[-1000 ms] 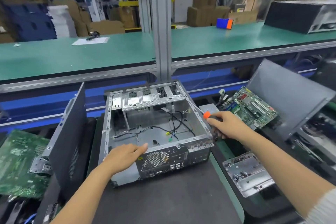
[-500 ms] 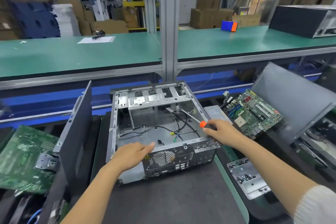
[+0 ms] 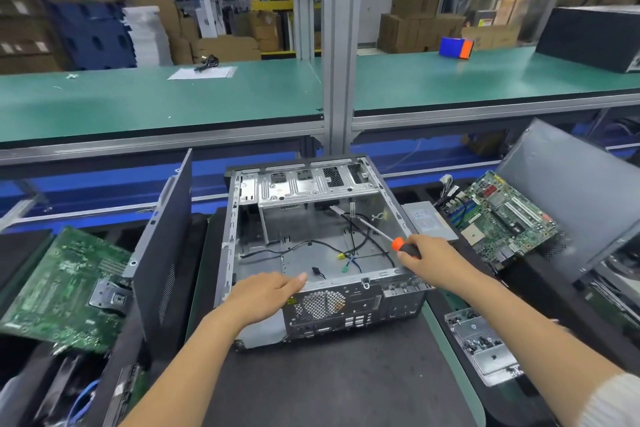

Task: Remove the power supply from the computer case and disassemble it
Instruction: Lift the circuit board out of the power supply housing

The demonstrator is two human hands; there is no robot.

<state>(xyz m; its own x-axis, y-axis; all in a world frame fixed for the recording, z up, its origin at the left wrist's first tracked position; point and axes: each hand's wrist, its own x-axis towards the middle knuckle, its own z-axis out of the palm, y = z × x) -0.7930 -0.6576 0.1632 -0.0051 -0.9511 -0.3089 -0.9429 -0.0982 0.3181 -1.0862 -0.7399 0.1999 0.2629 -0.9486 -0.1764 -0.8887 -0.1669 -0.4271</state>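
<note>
An open grey computer case point(image 3: 228, 253) lies on the black mat, with only loose black cables point(image 3: 349, 246) inside. A grey power supply point(image 3: 427, 218) lies flat just outside the case's right wall. My left hand point(image 3: 266, 295) rests with straight fingers on the near rear edge of the case, above the fan grille. My right hand point(image 3: 429, 262) grips a screwdriver point(image 3: 374, 229) by its black and orange handle at the case's near right corner. The shaft points up and left into the case.
A black side panel point(image 3: 166, 253) leans at the case's left, beside a green motherboard point(image 3: 65, 288). Another motherboard point(image 3: 498, 218) and a grey panel point(image 3: 568, 191) lie to the right. A metal bracket point(image 3: 481, 343) with screws sits near right. A green bench point(image 3: 242, 94) runs behind.
My right hand has moved slightly left with the screwdriver, so its shaft now reaches into the case. My left hand stays on the case's rear edge.
</note>
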